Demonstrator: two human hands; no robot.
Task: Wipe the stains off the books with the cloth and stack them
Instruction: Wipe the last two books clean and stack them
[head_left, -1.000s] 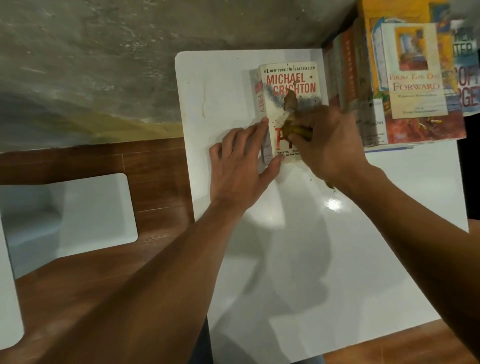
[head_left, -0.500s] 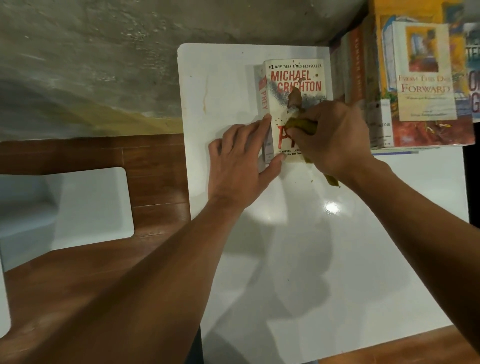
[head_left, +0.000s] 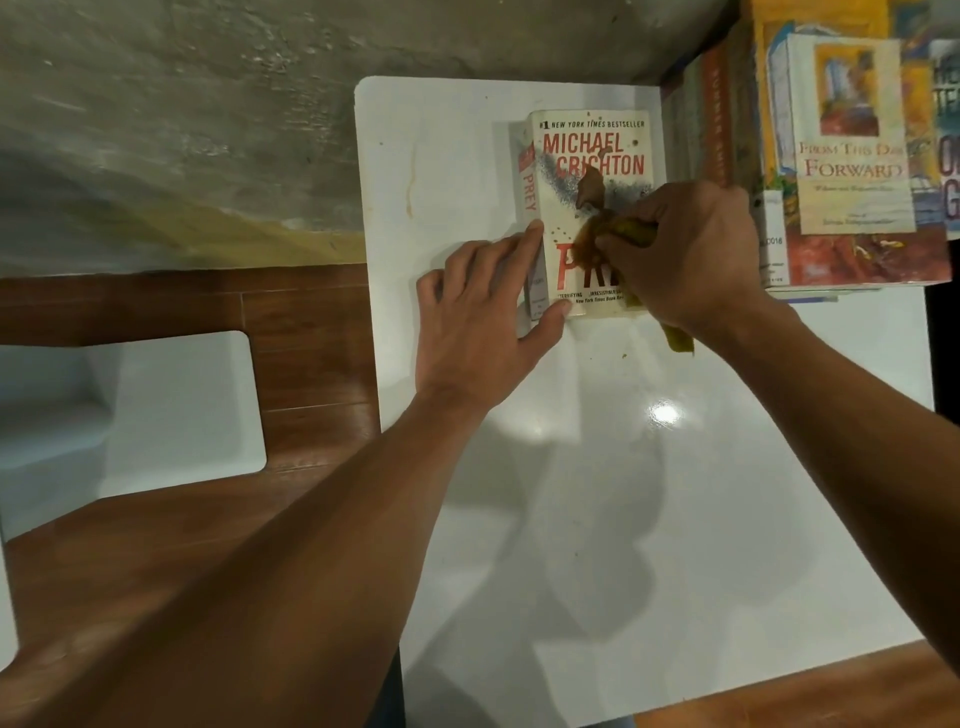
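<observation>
My left hand (head_left: 483, 312) lay flat, bracing the book (head_left: 587, 156); my right hand (head_left: 691, 254) clutched the cloth (head_left: 623, 234). Short, firm strokes over the stain (head_left: 589, 187) seemed best.

Left hand (head_left: 483, 317): palm down, fingers straight and close together, pointing toward 1 o'clock; thumb spread out toward 3 o'clock. Left forearm runs in from 7 o'clock, bare. Right hand (head_left: 691, 254): back up, fingers curled in a tight grip, knuckles toward 9 o'clock. Right forearm enters from 4 o'clock, bare.
</observation>
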